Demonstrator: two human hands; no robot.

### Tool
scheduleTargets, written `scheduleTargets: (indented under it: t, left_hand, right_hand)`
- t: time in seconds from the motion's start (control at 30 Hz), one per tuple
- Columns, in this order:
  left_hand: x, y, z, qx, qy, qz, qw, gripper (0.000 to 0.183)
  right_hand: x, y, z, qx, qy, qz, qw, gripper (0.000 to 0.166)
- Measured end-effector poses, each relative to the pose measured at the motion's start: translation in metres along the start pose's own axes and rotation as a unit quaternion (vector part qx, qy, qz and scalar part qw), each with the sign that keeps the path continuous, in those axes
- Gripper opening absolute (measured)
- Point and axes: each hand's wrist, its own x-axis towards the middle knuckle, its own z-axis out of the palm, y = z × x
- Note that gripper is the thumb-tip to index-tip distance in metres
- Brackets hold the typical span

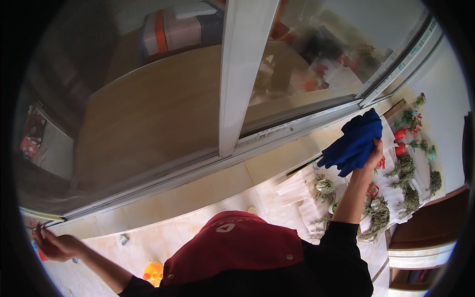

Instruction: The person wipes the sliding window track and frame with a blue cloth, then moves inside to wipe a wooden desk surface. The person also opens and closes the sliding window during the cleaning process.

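Observation:
My right hand point(373, 157) grips a bunched dark blue cloth point(352, 143) in front of the lower right corner of a framed glass window point(304, 70). At the far left, my left hand point(55, 245) is raised beside the window's lower left corner, with its fingers bent near a thin dark object at the frame. The picture's dim edge hides whether those fingers hold it. A white upright frame bar point(243, 74) divides the panes, and a pale stone sill point(207, 185) runs below them.
Several potted plants point(378, 219) stand on white sheets at the right, with red vases point(400, 141) behind. An orange bottle point(154, 271) and a small metal-like piece point(124, 239) are on the tiled floor. A wooden shelf unit point(423, 230) is at the lower right.

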Motion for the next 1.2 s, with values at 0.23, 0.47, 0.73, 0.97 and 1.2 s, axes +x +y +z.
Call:
scheduleTargets:
  t: [0.23,0.47,0.73,0.97,1.2]
  left_hand:
    - [-0.182,0.256,0.098,-0.379,-0.590,-0.012,0.713,0.036]
    - [-0.248,0.358,0.143,-0.455,-0.781,-0.242,0.353,0.084]
    - [-0.271,0.387,0.156,-0.511,-0.761,-0.208,0.341,0.051]
    - [-0.279,0.391,0.149,-0.470,-0.758,-0.430,0.138,0.034]
    - [-0.308,0.365,0.131,-0.386,-0.793,-0.449,0.145,0.032]
  right_hand:
    - [-0.059,-0.011,0.122,-0.433,-0.268,-0.214,0.834,0.036]
    - [-0.084,-0.022,0.172,-0.519,-0.383,-0.161,0.747,0.025]
    - [-0.066,-0.016,0.121,-0.059,-0.203,0.164,0.964,0.039]
    - [-0.064,0.083,0.163,-0.299,-0.170,-0.086,0.935,0.030]
    - [-0.118,0.195,0.169,-0.488,-0.332,-0.302,0.749,0.025]
